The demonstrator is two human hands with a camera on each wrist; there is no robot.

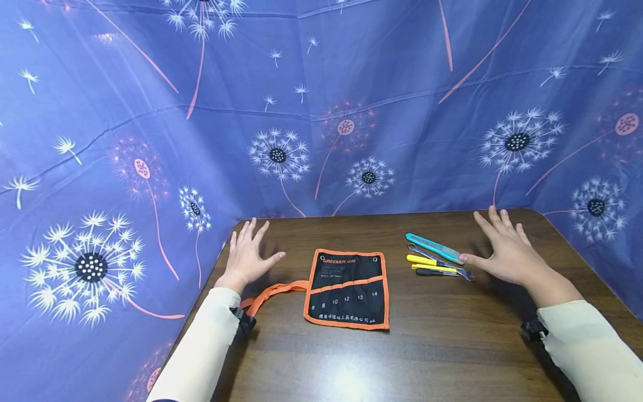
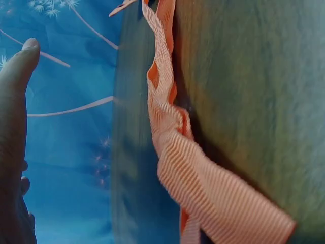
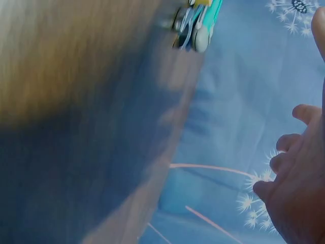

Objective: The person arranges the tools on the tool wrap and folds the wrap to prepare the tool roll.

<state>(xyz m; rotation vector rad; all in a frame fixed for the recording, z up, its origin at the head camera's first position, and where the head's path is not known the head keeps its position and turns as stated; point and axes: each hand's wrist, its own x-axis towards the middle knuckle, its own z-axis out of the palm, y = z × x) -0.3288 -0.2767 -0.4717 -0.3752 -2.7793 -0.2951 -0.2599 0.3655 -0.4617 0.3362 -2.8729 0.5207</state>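
Note:
My left hand (image 1: 247,258) is spread, fingers straight, left of a black tool pouch (image 1: 346,290) with orange edging and numbered pockets. The pouch's orange strap (image 1: 273,290) runs beneath my left wrist; in the left wrist view the ribbed strap (image 2: 170,137) lies twisted on the wood. My right hand (image 1: 507,251), also spread and holding nothing, is beside a small group of tools. That group has a teal utility knife (image 1: 433,247), a wrench (image 1: 467,275), and yellow-handled (image 1: 421,259) and black-handled (image 1: 427,272) tools, probably screwdrivers. The thumb appears near the knife's end; contact is unclear.
Everything lies on a brown wooden table (image 1: 432,346). A blue cloth (image 1: 427,151) printed with dandelions hangs behind the table and along its left side. Dark wrist straps (image 1: 243,319) sit at both cuffs.

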